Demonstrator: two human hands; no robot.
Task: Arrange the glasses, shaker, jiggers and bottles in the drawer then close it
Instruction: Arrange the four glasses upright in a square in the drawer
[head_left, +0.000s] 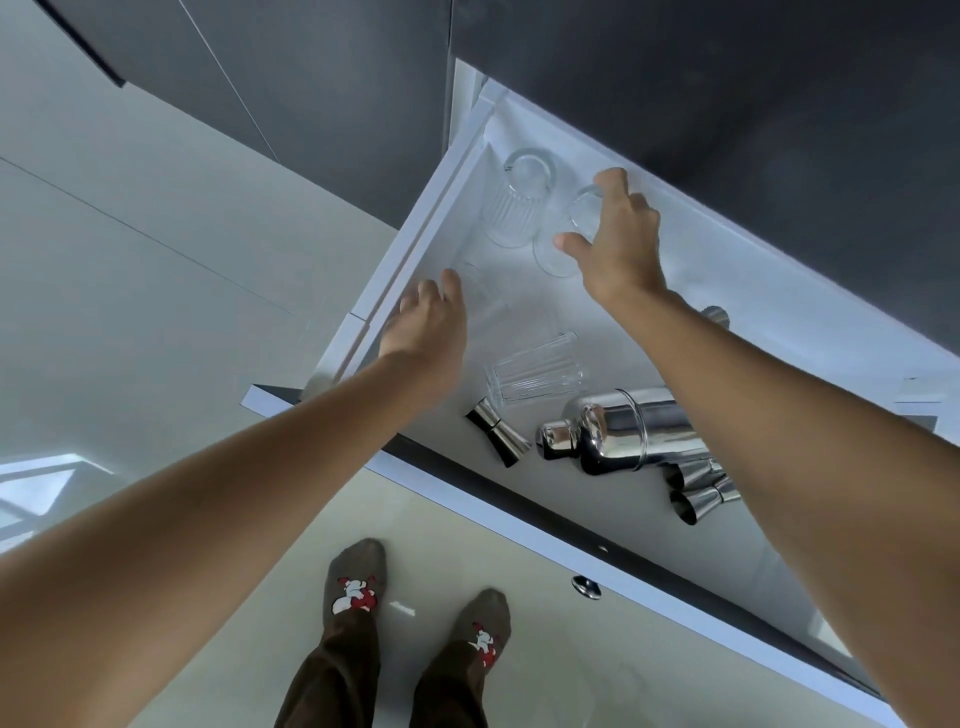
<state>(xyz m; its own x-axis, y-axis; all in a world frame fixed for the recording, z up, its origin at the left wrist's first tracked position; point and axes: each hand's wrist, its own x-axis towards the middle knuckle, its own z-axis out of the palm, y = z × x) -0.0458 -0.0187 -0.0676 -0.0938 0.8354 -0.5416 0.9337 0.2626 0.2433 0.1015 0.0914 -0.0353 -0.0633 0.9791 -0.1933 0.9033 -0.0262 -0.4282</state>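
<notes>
Head view: a clear drinking glass (563, 244) is gripped near its base by the right hand (618, 234), thumb on the near side and fingers curled over the far side, in the far left part of the open white drawer (415, 249); just beside it, to the left, a ribbed glass (514, 205) is seen, the two close enough that contact cannot be judged; nearer the drawer front a second ribbed glass (535, 371) lies on its side; a double-ended steel jigger (496, 431) lies just in front of it, and the chrome cocktail shaker (618, 431) lies on its side to the right, partly covered by the right forearm; further jiggers (696, 491) are seen touching the shaker's near side; the left hand (426, 327) is held open and empty, fingers loosely spread, over the drawer's left wall; below, socked feet (358, 582) are seen on a pale glossy floor (156, 260), with dark cabinet fronts (675, 62) above the drawer.
</notes>
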